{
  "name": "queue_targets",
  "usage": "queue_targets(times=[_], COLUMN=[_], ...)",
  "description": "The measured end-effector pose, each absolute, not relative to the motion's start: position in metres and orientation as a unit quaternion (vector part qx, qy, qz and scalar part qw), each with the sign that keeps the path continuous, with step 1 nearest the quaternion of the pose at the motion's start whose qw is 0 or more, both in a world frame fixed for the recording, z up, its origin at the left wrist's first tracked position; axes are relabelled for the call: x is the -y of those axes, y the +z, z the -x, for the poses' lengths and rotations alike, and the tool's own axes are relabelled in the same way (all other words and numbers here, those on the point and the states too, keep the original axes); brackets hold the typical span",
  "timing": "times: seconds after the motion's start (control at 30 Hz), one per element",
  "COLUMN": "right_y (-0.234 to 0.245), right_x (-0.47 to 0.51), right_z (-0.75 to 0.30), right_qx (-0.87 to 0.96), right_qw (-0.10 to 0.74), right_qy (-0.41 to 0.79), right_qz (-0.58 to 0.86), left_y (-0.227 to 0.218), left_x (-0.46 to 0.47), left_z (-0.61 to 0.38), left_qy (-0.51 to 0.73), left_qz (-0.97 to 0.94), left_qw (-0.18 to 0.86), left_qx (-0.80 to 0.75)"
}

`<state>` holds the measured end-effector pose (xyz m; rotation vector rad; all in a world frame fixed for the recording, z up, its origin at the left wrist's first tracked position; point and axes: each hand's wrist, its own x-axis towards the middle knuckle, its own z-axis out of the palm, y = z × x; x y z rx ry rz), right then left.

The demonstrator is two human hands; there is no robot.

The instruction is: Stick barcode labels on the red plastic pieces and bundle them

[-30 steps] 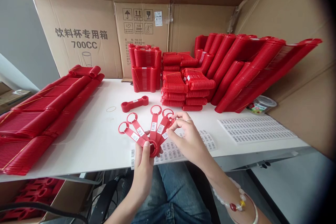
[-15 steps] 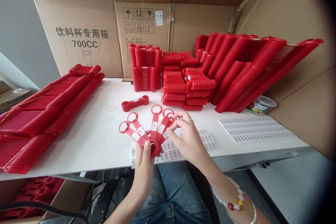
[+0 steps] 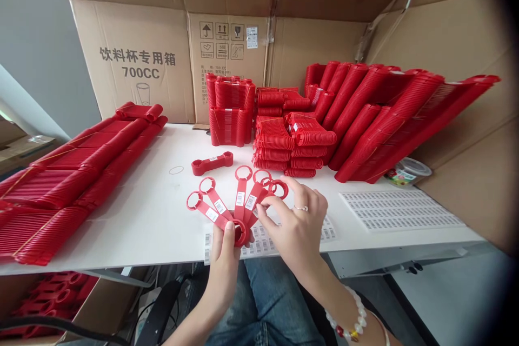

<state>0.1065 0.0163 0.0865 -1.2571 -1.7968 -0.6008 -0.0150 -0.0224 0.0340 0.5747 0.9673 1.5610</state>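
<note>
A fan of red plastic handles [image 3: 237, 203], each w/ a barcode sticker, is held at frame centre just above the table's [image 3: 154, 221] near edge. The fan's lower hub is clamped by the left hand [image 3: 225, 251], thumb on top. The rightmost handle is pinched by the right hand [image 3: 298, 227] betw. thumb & fingertips. A label sheet [image 3: 263, 240] is seen under the hands, another sheet [image 3: 401, 208] at right. One loose handle [image 3: 212, 162] lies just behind the fan; red stacks [image 3: 365, 113] fill the upper right.

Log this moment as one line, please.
left hand: pinches fanned red holders | right hand: fingers rightmost holder | label sheet: on table
</note>
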Motion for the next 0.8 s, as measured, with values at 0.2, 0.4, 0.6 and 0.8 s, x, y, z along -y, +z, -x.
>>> queue_targets(times=[0.2, 0.4, 0.6, 0.8], right_y=[0.09, 0.088, 0.086, 0.089], right_x=[-0.032, -0.032, -0.025, -0.025], right_z=[-0.126, -0.133, -0.124, -0.121], right_qx=[0.674, 0.697, 0.721, 0.734], right_qw=[0.463, 0.524, 0.489, 0.5], right_qy=[-0.22, -0.096, -0.182, -0.188], right_qz=[0.531, 0.479, 0.456, 0.42], left_y=[0.039, 0.037, 0.036, 0.037], left_x=[0.023, 0.024, 0.023, 0.022], left_z=[0.015, 0.02, 0.022, 0.02], left_qy=[0.67, 0.669, 0.681, 0.658], left_qz=[-0.247, -0.278, -0.286, -0.273], left_qw=[0.572, 0.546, 0.52, 0.564], left_qx=[-0.403, -0.421, -0.43, -0.417])
